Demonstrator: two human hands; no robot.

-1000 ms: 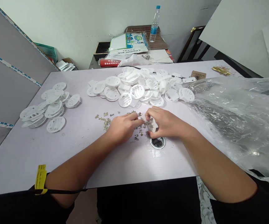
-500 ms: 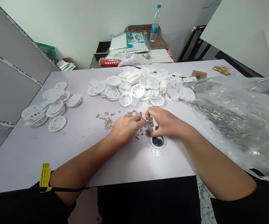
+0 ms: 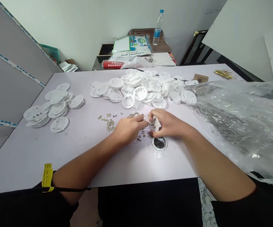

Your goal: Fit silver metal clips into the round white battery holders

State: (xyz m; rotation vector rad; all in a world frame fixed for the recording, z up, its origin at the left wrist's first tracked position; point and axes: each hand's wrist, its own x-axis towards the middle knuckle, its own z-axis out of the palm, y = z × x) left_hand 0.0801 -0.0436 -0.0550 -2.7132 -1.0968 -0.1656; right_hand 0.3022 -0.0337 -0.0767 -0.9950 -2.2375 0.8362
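At your far left, a smaller pile of white discs (image 3: pixel 57 107) lies on the desk (image 3: pixel 75 160). Next come small metal parts (image 3: pixel 110 123), scattered beside and beyond your left hand (image 3: pixel 128 128). That hand's grip is closed, fingertips at the held disc; you can't tell from here whether they pinch a metal part. Beyond both hands spreads the larger pile of white discs (image 3: pixel 140 90). The held white disc (image 3: pixel 154 124) is tilted on edge above the desk, gripped between your right hand's (image 3: pixel 168 123) thumb and fingers. Just nearer you sits a dark round piece with a pale rim (image 3: pixel 159 143). A clear plastic bag (image 3: pixel 242 126) covers the desk's right side.
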